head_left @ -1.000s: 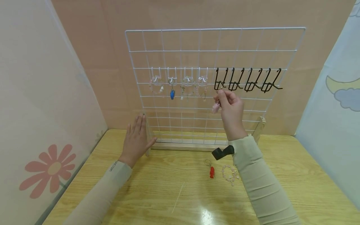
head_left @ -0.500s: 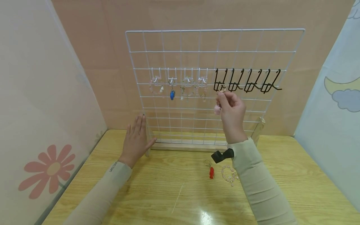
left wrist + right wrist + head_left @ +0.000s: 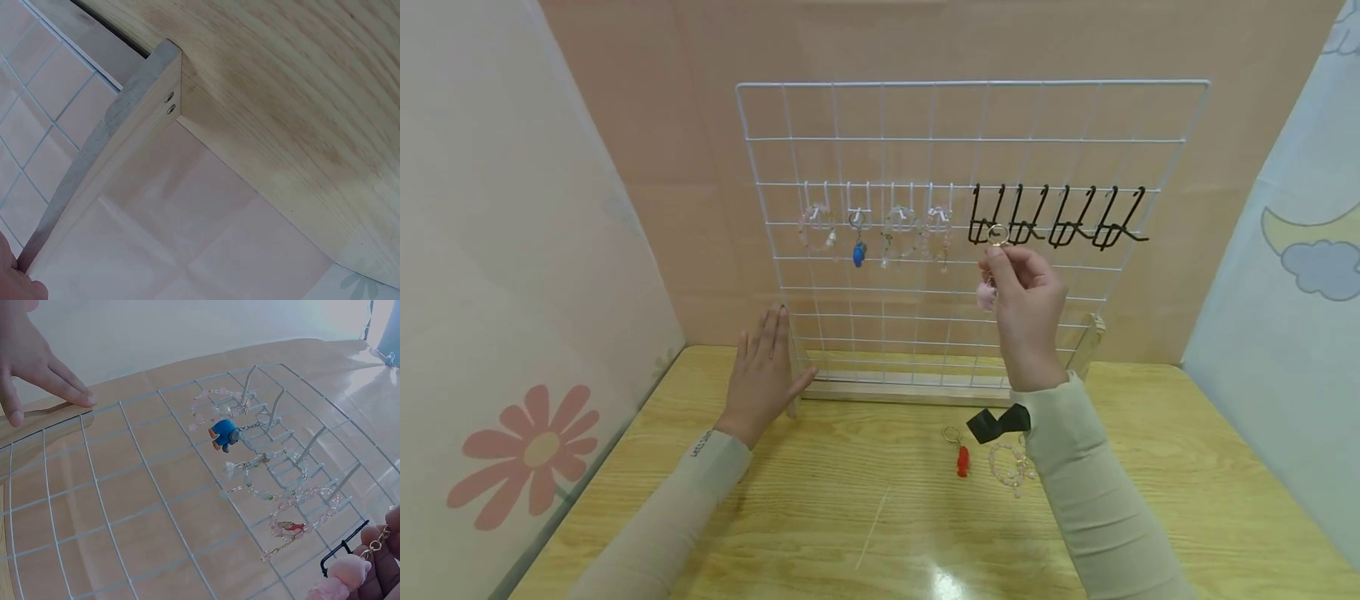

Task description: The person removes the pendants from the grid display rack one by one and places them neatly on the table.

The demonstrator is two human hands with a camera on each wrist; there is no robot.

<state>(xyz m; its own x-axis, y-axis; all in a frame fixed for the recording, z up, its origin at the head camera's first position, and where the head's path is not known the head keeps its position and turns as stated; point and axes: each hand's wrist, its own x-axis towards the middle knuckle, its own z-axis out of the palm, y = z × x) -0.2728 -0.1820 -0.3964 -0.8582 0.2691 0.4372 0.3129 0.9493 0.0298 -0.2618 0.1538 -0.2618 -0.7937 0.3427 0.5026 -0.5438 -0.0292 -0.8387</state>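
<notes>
Four black wire hooks hung at two o'clock in the head view on a white wire grid. Near them, at three, the right hand had its grip pinched on a gold-ringed pink charm keychain. At eight o'clock the left hand, fingers straight, touched the grid's pale wooden leg.
</notes>
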